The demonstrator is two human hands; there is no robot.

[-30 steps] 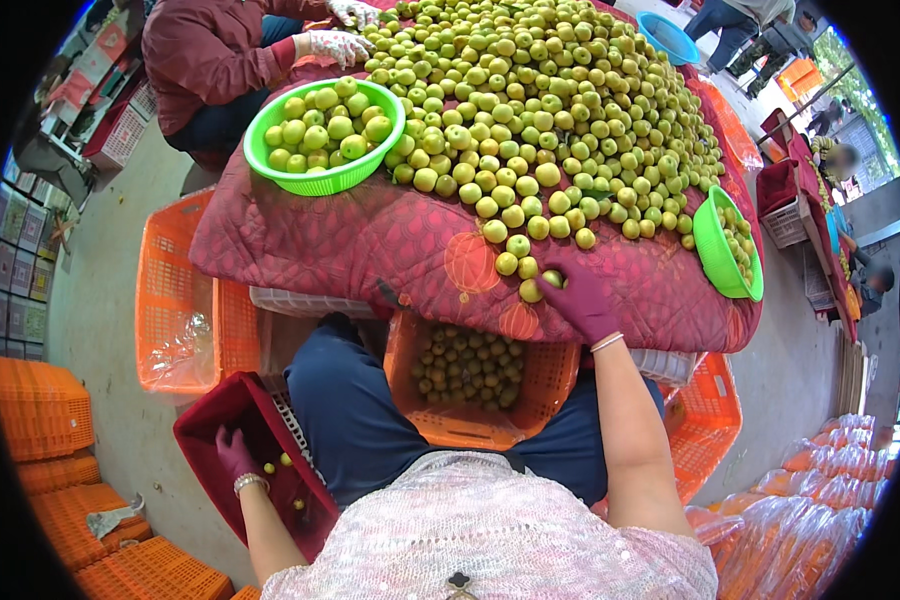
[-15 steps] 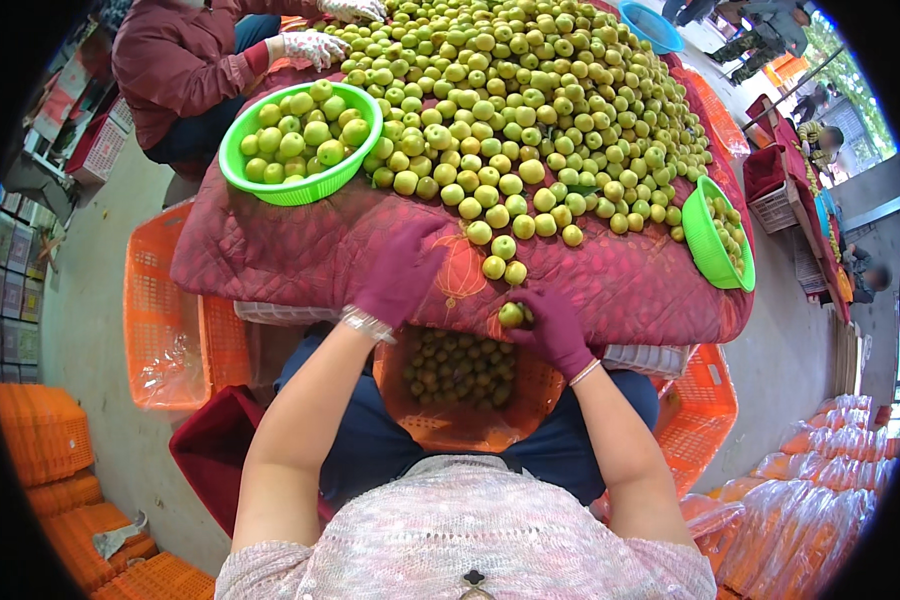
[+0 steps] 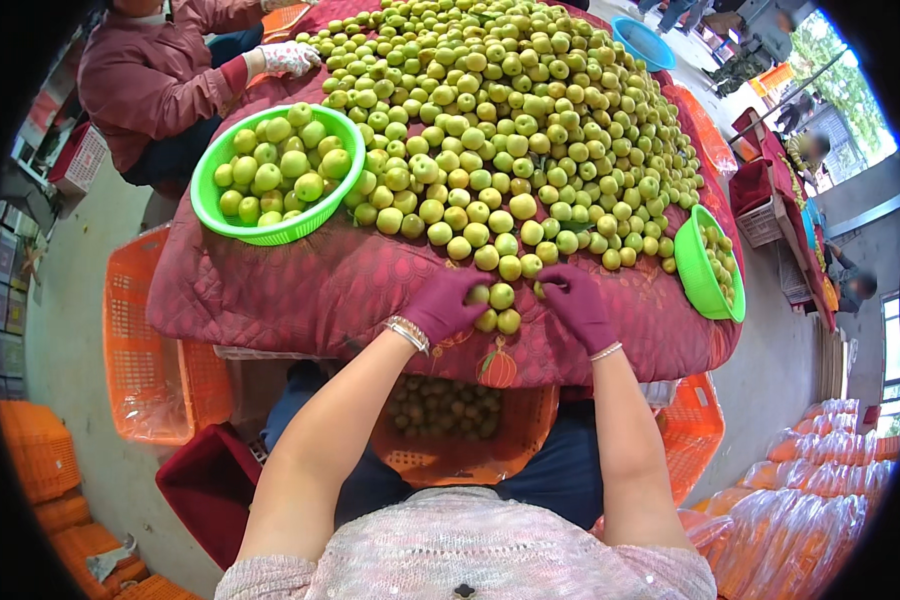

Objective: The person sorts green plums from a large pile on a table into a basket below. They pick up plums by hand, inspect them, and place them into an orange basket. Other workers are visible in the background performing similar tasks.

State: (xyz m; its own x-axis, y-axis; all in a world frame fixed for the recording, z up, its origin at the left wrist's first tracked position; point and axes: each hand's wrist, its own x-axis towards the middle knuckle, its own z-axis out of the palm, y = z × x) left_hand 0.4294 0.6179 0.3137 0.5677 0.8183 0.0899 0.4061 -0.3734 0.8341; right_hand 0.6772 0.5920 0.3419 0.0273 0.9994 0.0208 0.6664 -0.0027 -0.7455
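Observation:
A large heap of small round yellow-green fruits covers the quilted red cloth on the table before me, with a few strung out toward the near edge. My left hand, in a maroon glove, has its fingers closed around a fruit at the left of this small group. Opposite it, my right hand, gloved alike, pinches a fruit that shows only partly beneath its fingertips. Between both hands lie a few loose fruits. Below the table edge, an orange crate between my knees contains more fruits, browner in the shade.
A green basket full of fruits stands at the table's left, another green basket at its right. Across the left corner, a co-worker's gloved hand rests by the heap. Orange crates stand beside the table; plastic-wrapped stacks stand lower right.
Both hands have reached forward to the fruits at the heap's near tip. The left came down onto a fruit; the right moved up from the table's edge. The view has shifted.

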